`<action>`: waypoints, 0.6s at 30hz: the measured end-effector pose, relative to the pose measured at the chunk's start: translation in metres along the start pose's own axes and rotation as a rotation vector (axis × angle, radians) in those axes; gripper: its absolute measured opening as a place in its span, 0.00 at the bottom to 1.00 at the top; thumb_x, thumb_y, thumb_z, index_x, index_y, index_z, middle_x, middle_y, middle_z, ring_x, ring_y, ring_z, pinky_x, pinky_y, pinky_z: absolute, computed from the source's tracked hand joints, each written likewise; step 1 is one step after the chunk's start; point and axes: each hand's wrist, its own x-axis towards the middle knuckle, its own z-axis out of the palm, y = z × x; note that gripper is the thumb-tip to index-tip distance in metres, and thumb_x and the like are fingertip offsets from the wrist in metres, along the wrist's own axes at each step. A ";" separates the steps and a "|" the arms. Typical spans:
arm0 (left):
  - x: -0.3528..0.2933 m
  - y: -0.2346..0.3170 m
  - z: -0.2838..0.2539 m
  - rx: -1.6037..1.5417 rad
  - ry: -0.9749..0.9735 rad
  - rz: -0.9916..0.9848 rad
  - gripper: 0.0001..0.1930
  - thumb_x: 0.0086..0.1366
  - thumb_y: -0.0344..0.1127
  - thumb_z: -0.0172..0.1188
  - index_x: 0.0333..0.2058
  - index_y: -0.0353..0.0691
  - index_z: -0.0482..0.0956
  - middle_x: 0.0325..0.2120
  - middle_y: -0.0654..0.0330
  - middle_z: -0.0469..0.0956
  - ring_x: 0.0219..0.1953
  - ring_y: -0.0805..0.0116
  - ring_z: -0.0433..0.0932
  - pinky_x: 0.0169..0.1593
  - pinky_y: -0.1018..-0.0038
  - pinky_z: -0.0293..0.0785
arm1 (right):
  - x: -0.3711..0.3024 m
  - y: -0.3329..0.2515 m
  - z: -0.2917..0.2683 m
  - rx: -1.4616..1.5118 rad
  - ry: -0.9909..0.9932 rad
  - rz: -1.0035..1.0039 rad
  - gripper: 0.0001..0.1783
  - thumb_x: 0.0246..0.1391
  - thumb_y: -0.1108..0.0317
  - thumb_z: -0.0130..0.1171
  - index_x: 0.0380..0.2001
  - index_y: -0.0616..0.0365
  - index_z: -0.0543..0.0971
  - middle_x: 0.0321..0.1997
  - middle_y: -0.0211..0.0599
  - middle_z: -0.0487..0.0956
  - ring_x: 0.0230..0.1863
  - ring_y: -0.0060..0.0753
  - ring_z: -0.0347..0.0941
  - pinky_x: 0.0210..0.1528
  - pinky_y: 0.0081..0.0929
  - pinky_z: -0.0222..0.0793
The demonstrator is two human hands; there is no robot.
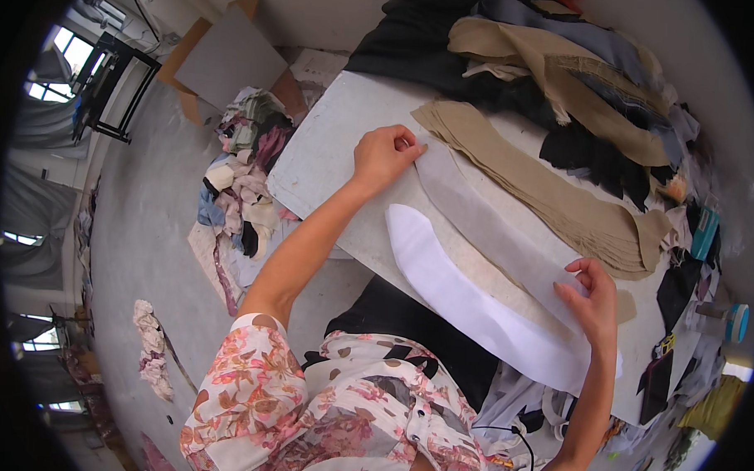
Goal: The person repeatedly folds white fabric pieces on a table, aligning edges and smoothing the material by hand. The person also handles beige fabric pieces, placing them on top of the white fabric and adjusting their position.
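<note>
A thin, see-through pale grey strip of interfacing (pixel 478 202), curved in shape, lies on the table over a tan cloth piece (pixel 627 306) whose edge shows past its right end. With thumb and fingertips, my left hand (pixel 385 159) pinches its far left end. My right hand (pixel 589 299) is at the other end, fingers curled at the strip's edge. Nearer to me rests a stack of white curved pieces (pixel 466 293), partly under my right wrist. Just beyond the strip is a layered stack of tan cut fabric pieces (pixel 537 183).
The pale table (pixel 330 142) carries heaped black cloth (pixel 417 38) and tan fabric (pixel 581 85) at its far side. Fabric scraps (pixel 247 164) and a cardboard box (pixel 234 60) are on the floor to the left. A teal object (pixel 705 233) sits at the right.
</note>
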 end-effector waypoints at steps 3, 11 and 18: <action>-0.006 0.008 -0.007 0.075 0.034 0.074 0.15 0.56 0.39 0.67 0.41 0.41 0.81 0.32 0.62 0.80 0.31 0.72 0.77 0.37 0.75 0.72 | 0.002 -0.002 0.002 -0.009 0.005 -0.004 0.17 0.41 0.75 0.67 0.36 0.59 0.74 0.19 0.23 0.71 0.22 0.14 0.62 0.26 0.16 0.58; -0.053 0.022 -0.019 0.291 -0.284 0.758 0.28 0.65 0.42 0.54 0.63 0.46 0.65 0.69 0.52 0.52 0.72 0.52 0.46 0.71 0.52 0.39 | 0.003 0.003 0.000 -0.041 0.001 -0.008 0.16 0.41 0.73 0.67 0.36 0.58 0.75 0.19 0.24 0.71 0.22 0.16 0.62 0.26 0.18 0.58; -0.091 0.052 0.000 0.306 -0.625 0.963 0.37 0.69 0.58 0.43 0.68 0.40 0.53 0.71 0.51 0.45 0.73 0.54 0.41 0.73 0.53 0.32 | 0.002 0.002 0.002 -0.042 0.015 -0.025 0.16 0.41 0.72 0.68 0.36 0.58 0.75 0.19 0.25 0.71 0.23 0.18 0.62 0.27 0.21 0.58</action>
